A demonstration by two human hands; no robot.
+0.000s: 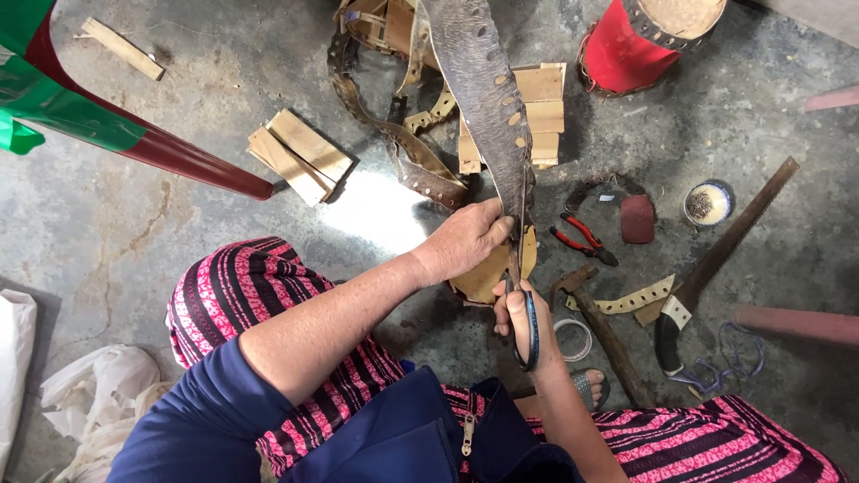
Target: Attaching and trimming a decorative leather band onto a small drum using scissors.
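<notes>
My left hand (465, 240) grips the lower end of a long grey-brown hide strip (483, 80) with holes punched along its edge; the strip runs up out of the top of the view. My right hand (523, 322) holds dark-handled scissors (528, 326) with blades pointing up into the strip just beside my left fingers. A round tan piece (488, 277) lies under my hands, partly hidden.
On the concrete floor lie wooden blocks (300, 154), leather straps (403, 152), a red drum (626, 45), red pliers (582, 237), a hammer (604, 326), a hand saw (725, 250), a small bowl (707, 203) and a tape roll (573, 338). A red chair leg (179, 156) stands left.
</notes>
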